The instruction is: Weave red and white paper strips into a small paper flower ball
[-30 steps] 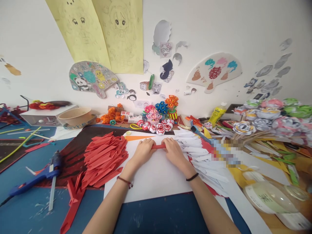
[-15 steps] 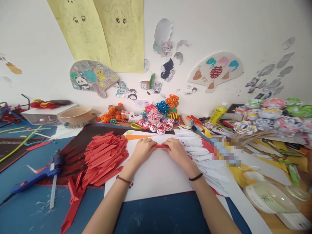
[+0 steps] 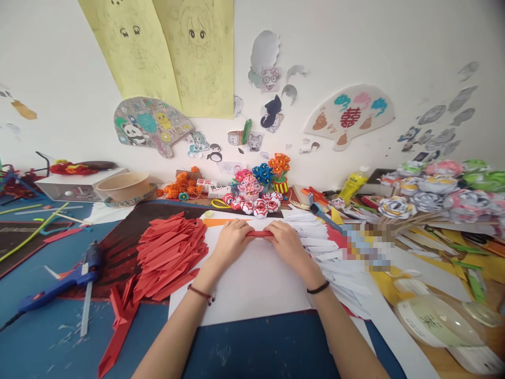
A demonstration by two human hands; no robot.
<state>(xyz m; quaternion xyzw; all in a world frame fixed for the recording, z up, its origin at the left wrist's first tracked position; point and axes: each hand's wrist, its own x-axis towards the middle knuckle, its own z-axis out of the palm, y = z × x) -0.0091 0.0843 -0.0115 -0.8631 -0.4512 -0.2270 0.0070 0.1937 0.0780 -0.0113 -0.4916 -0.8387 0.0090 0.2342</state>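
Between my two hands a narrow folded red paper strip (image 3: 260,233) lies crosswise over a white paper sheet (image 3: 256,295). My left hand (image 3: 232,239) is closed on its left end. At the right end, the fingers of my right hand (image 3: 286,239) grip it too; the fingertips partly hide both ends. A heap of folded red paper strips (image 3: 169,258) rests left of my left hand. Several white paper strips (image 3: 319,237) are spread out just right of my right hand.
A blue glue gun (image 3: 84,271) with a glue stick lies at the left. Paper flowers (image 3: 258,205) stand behind my hands. Loose red strips (image 3: 122,321) sit near the front left. A clear bottle (image 3: 437,321) lies at the right, and a yellow bottle (image 3: 354,182) stands farther back.
My hands have moved slightly apart at the right side, and a little more of the red strip shows between them. Both still grip it.
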